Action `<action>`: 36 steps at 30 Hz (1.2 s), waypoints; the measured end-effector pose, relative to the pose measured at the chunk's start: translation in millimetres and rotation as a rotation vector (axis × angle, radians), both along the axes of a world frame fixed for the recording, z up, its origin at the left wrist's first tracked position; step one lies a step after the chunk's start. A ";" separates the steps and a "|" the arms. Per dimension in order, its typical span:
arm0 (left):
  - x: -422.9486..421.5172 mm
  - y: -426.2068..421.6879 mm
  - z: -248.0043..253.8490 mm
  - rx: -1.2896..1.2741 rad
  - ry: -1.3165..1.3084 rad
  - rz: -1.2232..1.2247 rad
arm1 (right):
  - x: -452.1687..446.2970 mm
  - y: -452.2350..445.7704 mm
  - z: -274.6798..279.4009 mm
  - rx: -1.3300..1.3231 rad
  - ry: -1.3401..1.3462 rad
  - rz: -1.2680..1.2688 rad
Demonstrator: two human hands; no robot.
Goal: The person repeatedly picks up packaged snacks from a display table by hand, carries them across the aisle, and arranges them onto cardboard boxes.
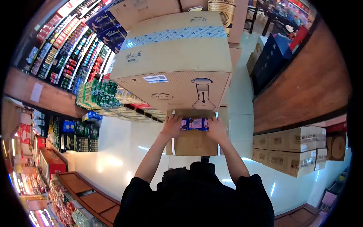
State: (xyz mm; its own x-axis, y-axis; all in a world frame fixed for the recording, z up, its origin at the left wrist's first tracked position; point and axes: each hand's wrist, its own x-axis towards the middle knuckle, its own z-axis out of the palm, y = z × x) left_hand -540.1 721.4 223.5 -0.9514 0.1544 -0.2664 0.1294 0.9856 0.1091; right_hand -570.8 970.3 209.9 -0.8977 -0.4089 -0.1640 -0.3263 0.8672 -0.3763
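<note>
A row of blue-and-purple snack packets (196, 123) lies at the opening of a small cardboard box (194, 145) in front of me. At its left end, my left hand (172, 127) is closed, with bent fingers against the packets. My right hand (217, 130) grips the other end in the same way. Both hands are over the small box, between its side edges. The fingertips are partly hidden, and how deep the packets sit cannot be made out. Just beyond the hands stands a large cardboard carton (174, 60) sealed with blue-and-white tape (174, 37).
Shelves of cans and bottles (70, 56) line the left, with stacked green packs (100, 94) below. On the right are a wooden counter (302, 83) and stacked cartons (287, 149). Pale tiled floor (117, 140) surrounds the box. A wooden-edged display (90, 196) is at lower left.
</note>
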 end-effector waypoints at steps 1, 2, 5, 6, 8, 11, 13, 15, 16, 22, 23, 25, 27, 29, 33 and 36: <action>0.9 2.9 15.9 0.010 0.010 -0.018 | 2.0 2.7 3.5 -0.033 0.019 0.021; 1.6 3.3 24.6 0.020 0.026 -0.038 | 2.5 6.1 8.6 -0.068 0.042 0.040; 2.1 -10.5 22.7 0.178 0.059 0.031 | 1.5 13.3 16.0 -0.172 0.113 0.049; 4.4 -15.6 23.4 0.253 0.059 0.108 | 2.3 14.9 20.3 -0.203 0.132 0.047; 7.5 -24.4 24.0 0.403 0.067 0.265 | 0.3 12.6 30.1 -0.270 0.075 0.067; 14.8 -28.1 15.8 0.666 0.243 0.321 | -7.1 -7.2 22.2 -0.360 0.013 0.142; 15.3 -20.4 23.2 0.877 0.126 0.398 | -16.1 -20.5 17.3 -0.337 -0.007 0.227; 10.5 -13.3 42.0 1.188 -0.252 0.565 | -25.5 -28.1 13.9 -0.231 -0.011 0.325; 5.8 -10.2 46.1 1.185 -0.220 0.492 | -28.7 -28.5 9.3 -0.296 -0.039 0.328; -19.4 21.9 53.7 0.821 -0.206 0.248 | -28.3 1.9 9.0 -0.576 -0.232 0.145; -21.4 27.2 48.6 0.852 -0.210 0.269 | -24.6 5.9 6.1 -0.609 -0.301 0.066; -19.2 32.9 26.2 0.782 -0.067 0.171 | -13.0 11.5 -26.2 -0.712 -0.427 -0.114; -16.8 33.8 0.3 0.769 0.065 0.095 | -5.6 3.4 -13.0 -0.725 -0.563 -0.284; -8.7 39.5 1.6 0.741 0.206 0.148 | 1.5 -7.9 -2.9 -0.702 -0.552 -0.342; 5.1 40.8 -25.7 0.921 0.222 0.447 | 6.7 -22.7 -31.5 -0.779 -0.303 -0.269; 8.3 39.7 -37.7 1.137 -0.022 0.600 | 6.3 -29.6 -44.9 -0.801 -0.252 -0.268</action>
